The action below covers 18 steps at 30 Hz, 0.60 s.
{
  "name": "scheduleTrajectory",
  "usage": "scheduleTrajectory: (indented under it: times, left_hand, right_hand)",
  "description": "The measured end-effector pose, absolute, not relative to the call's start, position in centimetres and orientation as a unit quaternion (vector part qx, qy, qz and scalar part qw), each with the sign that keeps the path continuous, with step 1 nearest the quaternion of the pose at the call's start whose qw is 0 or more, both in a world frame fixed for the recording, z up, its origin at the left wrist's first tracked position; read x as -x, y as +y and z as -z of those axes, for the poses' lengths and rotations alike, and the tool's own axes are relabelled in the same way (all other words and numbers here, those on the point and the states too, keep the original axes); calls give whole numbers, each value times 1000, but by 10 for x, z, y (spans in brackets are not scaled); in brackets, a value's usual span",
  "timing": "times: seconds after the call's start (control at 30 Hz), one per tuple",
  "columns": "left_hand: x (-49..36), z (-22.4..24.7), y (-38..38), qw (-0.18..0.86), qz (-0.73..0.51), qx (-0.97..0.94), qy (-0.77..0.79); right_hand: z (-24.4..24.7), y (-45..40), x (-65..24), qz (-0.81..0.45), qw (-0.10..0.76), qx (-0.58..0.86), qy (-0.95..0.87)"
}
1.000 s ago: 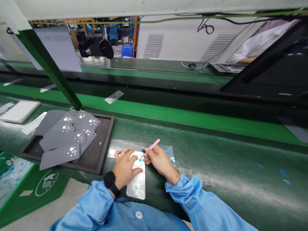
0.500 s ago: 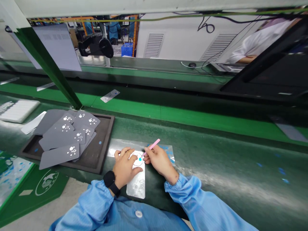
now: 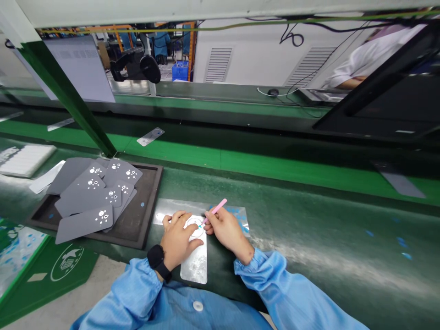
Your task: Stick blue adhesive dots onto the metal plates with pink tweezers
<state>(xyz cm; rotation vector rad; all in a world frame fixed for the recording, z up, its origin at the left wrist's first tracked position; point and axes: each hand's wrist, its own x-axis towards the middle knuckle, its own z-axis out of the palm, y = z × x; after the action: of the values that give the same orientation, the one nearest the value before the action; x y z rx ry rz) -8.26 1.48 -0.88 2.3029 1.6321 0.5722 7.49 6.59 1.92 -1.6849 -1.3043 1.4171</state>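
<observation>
A pale, glossy rectangular panel (image 3: 195,263) with rounded corners lies on the green bench in front of me. My left hand (image 3: 179,236) rests on its upper left part, fingers spread. In my right hand (image 3: 225,229) are pink tweezers (image 3: 218,207), held like a pen, their tip pointing down-left at the outlined round area of the panel. A tiny blue piece (image 3: 200,226) shows at the tip; whether the tweezers grip it cannot be made out. Under and behind both hands lies a clear film (image 3: 240,219) with blue bits on it.
To the left, a dark tray (image 3: 139,233) holds several grey panels (image 3: 84,224) with small holes. A green bin (image 3: 74,266) stands below it. Thin sheets (image 3: 150,136) lie on the green belt (image 3: 192,153) beyond. Blue bits (image 3: 402,242) dot the bench at right.
The blue piece looked round and flat before; now it appears smaller and narrower at the tweezers' tip. Sheets on the belt have shifted left. Both hands stay nearly in place.
</observation>
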Motion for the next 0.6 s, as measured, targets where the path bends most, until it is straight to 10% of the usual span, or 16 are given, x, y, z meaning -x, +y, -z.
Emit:
scheduleTrajectory:
  times: [0.6]
  left_hand:
    - [77,9,7,102,-167,-794,576]
  right_hand:
    - [4,47,-87,-480,364,543,-585]
